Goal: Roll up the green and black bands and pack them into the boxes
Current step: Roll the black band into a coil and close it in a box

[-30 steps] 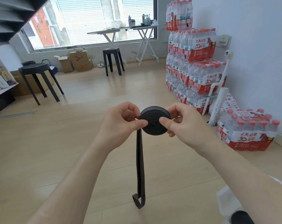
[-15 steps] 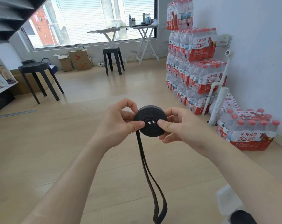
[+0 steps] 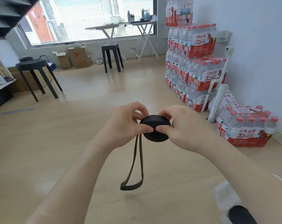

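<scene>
Plainly the black band [image 3: 154, 121] is light, soft and springy; its coil would likely slacken if released, so pinching across the flat faces seems best. The left hand [image 3: 125, 125] and right hand [image 3: 185, 131] grip it in mid-air over the floor, fingers [image 3: 143, 110] curled, thumbs pressing the coil, its loose loop [image 3: 132, 187] dangling below.

Both hands, left hand [image 3: 124, 125] & right hand [image 3: 184, 130], pinch black band [image 3: 154, 126] roll (tail dangling).

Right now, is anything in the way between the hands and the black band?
Nothing visible. Both the left hand and right hand pinch the rolled black band; its loose tail hangs free below.
</scene>
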